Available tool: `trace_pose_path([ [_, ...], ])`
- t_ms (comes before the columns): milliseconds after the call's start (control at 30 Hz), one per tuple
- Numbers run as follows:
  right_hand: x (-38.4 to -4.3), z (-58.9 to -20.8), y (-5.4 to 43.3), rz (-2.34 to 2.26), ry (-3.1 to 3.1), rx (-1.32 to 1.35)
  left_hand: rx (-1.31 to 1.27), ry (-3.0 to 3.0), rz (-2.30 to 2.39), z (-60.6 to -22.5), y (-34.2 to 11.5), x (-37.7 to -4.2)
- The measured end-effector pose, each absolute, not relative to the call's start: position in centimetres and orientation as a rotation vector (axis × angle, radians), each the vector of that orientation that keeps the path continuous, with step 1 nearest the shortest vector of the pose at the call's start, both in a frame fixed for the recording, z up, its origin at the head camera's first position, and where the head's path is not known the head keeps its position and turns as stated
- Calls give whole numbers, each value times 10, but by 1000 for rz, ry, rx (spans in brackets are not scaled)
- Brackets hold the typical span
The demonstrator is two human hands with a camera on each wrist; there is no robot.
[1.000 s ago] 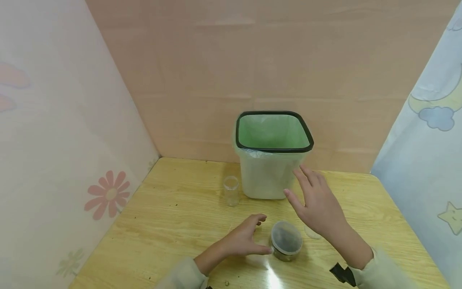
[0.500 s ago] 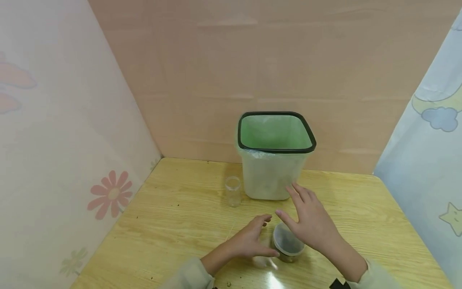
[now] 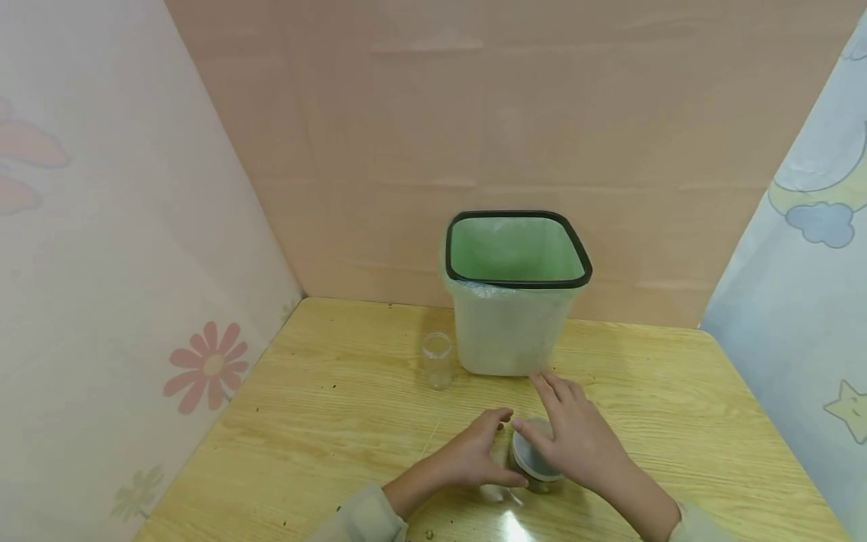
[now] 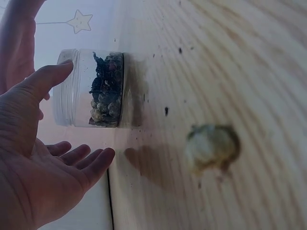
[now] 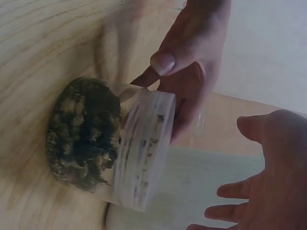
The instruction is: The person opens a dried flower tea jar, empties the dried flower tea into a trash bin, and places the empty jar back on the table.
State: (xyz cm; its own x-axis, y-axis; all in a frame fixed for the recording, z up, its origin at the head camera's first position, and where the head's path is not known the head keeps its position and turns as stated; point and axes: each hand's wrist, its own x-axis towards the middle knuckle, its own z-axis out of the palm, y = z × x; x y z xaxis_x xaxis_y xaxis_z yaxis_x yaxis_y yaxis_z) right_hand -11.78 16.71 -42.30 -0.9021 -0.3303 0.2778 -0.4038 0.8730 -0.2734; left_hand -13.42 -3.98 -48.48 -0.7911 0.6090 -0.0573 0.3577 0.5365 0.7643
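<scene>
A round clear jar (image 3: pixel 536 467) with a whitish lid stands upright on the table. Dark dried leaves and pale dried buds fill its lower part, as the left wrist view (image 4: pixel 108 91) shows. My left hand (image 3: pixel 477 455) is at the jar's left side, fingers loosely spread and thumb close to the lid; contact is unclear. Above the jar's right side my right hand (image 3: pixel 579 436) hovers with fingers spread, hiding part of the lid. In the right wrist view, a gap separates the right hand (image 5: pixel 283 163) from the lid (image 5: pixel 151 148).
Behind the jar stands a lined bin (image 3: pixel 504 331) with a black rim. A small clear cup (image 3: pixel 437 363) stands to its left. One pale dried bud (image 4: pixel 213 147) and dark crumbs lie on the wooden table (image 3: pixel 325 421). Patterned sheets hang at both sides.
My right hand has come down and to the left, over the jar. The left hand has shifted slightly right, nearer the jar. Jar, cup and bin keep their places.
</scene>
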Motion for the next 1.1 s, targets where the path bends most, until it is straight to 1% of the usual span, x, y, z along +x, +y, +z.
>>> trace_pose_path([
  [500,-114,-440,164,439,-2845,593,795,2436,1157,-492,-33,-134],
  [900,-110,-444,162,425,-2880,610,837,2393,1156,-494,-29,-134],
  [1100,-110,-447,163,404,-2903,620,828,2330,1243,-496,-27,-137],
])
